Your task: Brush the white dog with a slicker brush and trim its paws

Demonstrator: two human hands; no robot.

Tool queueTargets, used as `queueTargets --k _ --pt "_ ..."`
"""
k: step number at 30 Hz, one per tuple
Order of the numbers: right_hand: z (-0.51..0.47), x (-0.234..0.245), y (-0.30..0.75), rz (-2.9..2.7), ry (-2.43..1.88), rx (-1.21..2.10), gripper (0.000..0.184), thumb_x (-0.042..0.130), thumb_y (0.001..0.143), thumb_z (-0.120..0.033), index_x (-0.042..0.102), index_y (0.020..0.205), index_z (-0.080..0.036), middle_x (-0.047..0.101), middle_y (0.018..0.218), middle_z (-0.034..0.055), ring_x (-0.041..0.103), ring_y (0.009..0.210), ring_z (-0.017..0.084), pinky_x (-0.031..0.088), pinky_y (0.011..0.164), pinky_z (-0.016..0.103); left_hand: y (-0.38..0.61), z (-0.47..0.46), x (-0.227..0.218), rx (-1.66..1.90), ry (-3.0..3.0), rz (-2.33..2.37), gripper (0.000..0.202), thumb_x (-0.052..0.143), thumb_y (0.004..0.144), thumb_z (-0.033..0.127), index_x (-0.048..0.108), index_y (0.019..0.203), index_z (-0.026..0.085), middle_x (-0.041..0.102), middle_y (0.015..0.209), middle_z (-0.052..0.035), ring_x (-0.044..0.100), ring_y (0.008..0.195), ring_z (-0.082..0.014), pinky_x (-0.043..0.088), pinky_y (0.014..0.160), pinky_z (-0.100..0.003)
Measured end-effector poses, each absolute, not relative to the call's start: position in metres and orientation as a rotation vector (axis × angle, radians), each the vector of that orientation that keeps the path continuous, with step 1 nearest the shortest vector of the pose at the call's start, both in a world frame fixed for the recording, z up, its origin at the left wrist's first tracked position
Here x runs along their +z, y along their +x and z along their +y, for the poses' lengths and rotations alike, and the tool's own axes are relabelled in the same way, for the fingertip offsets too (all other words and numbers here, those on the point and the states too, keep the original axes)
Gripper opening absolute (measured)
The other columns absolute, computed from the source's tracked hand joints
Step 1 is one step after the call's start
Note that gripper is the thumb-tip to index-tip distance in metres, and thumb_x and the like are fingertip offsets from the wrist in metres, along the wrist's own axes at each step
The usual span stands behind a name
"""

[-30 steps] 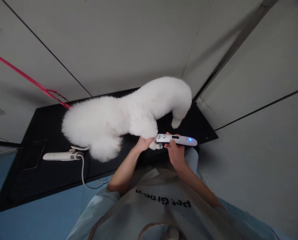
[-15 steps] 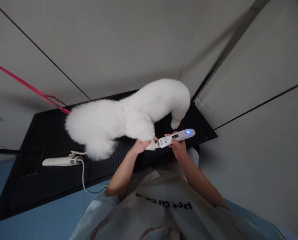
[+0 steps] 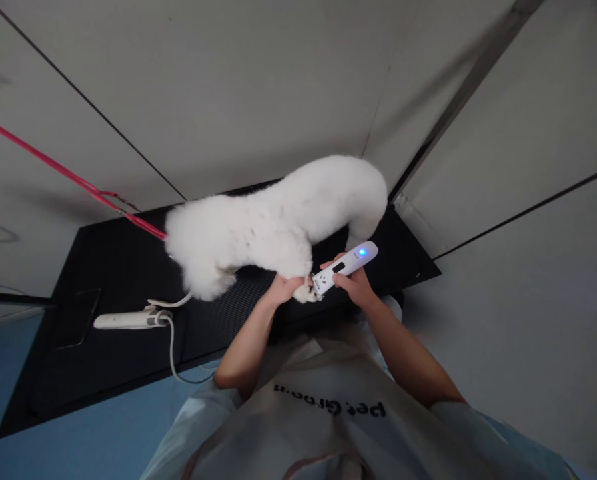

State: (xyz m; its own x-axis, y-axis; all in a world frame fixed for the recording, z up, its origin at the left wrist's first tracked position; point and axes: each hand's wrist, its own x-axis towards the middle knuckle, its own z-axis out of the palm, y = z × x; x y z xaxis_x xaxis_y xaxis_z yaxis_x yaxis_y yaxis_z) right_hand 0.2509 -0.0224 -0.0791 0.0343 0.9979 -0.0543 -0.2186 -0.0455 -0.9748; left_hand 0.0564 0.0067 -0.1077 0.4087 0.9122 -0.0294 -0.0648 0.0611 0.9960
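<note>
A fluffy white dog (image 3: 273, 227) stands on a black grooming table (image 3: 113, 313). My left hand (image 3: 283, 289) is closed around one of its paws (image 3: 304, 292), lifted near the table's front edge. My right hand (image 3: 354, 285) grips a white cordless clipper (image 3: 345, 265) with a blue light lit on its body. The clipper's head touches the held paw. The dog's head is bent down at the right, hidden behind its body.
A second white corded tool (image 3: 128, 321) lies on the table's left part, its cable (image 3: 173, 353) running off the front edge. A pink leash (image 3: 73, 179) runs from the upper left to the dog. Grey walls stand behind; my apron fills the bottom.
The clipper's rear end has tilted upward and its body moved left, closer to the paw. The dog's rear has shifted right, away from the corded tool.
</note>
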Motion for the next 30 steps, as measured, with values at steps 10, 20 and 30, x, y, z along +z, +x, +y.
queueTargets --k 10,20,30 --pt "-0.024 -0.103 0.243 -0.780 -1.108 1.273 0.028 0.067 0.063 -0.025 0.053 0.087 -0.020 0.074 0.084 0.0000 0.047 0.046 0.008 0.036 0.043 0.022 0.058 0.007 -0.109 0.911 1.320 0.865 0.048 0.069 0.067 0.060 0.067 0.067 0.012 0.067 0.070 -0.0071 0.061 0.067 -0.0172 0.052 0.072 -0.031" --pt "-0.047 -0.083 0.230 -0.754 -1.290 1.118 0.032 0.069 0.067 -0.032 0.050 0.092 -0.021 0.072 0.084 0.0009 0.048 0.042 0.009 0.042 0.040 0.025 0.058 0.013 -0.123 0.939 1.330 0.873 0.048 0.069 0.067 0.061 0.068 0.070 0.013 0.069 0.075 -0.0081 0.063 0.073 -0.0191 0.052 0.076 -0.033" --pt "-0.052 -0.078 0.220 -0.873 -1.392 0.971 0.029 0.072 0.066 -0.028 0.053 0.088 -0.023 0.070 0.080 0.0007 0.064 0.074 0.020 0.053 0.067 0.034 0.055 0.012 -0.123 0.928 1.299 0.865 0.046 0.070 0.067 0.058 0.069 0.074 0.012 0.070 0.078 -0.0093 0.064 0.074 -0.0199 0.052 0.078 -0.034"
